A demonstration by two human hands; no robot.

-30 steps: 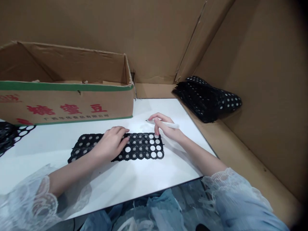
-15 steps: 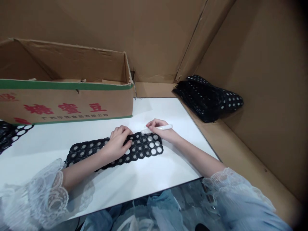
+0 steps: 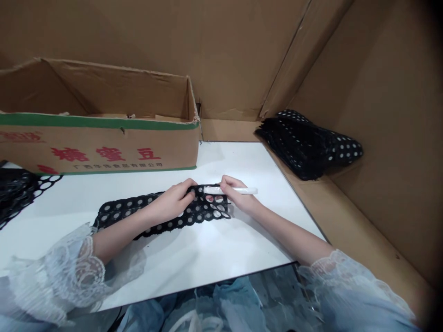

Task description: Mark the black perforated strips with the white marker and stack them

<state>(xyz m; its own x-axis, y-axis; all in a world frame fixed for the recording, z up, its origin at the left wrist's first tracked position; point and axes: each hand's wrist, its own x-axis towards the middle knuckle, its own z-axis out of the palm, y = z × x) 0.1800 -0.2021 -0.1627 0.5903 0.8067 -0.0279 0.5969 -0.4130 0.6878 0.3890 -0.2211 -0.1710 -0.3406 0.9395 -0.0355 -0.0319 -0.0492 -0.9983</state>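
Note:
A strip of black lace with round holes (image 3: 138, 212) lies across the white board (image 3: 214, 249). My left hand (image 3: 175, 201) rests on the strip with its fingers pinching the far edge. My right hand (image 3: 235, 196) is closed on a white pen (image 3: 230, 190), which lies level over the strip's right end, tip pointing left. Both hands meet at the strip's upper right corner, which is lifted slightly off the board.
An open cardboard box with a green stripe and red print (image 3: 100, 138) stands at the back left. A heap of black lace pieces (image 3: 308, 143) lies at the back right on the cardboard. More black lace (image 3: 20, 193) sits at the left edge. Cardboard walls surround the board.
The lace strip has shifted and its right end is lifted and bunched. My left hand went from lying flat to pinching the far edge. The pen moved onto the strip.

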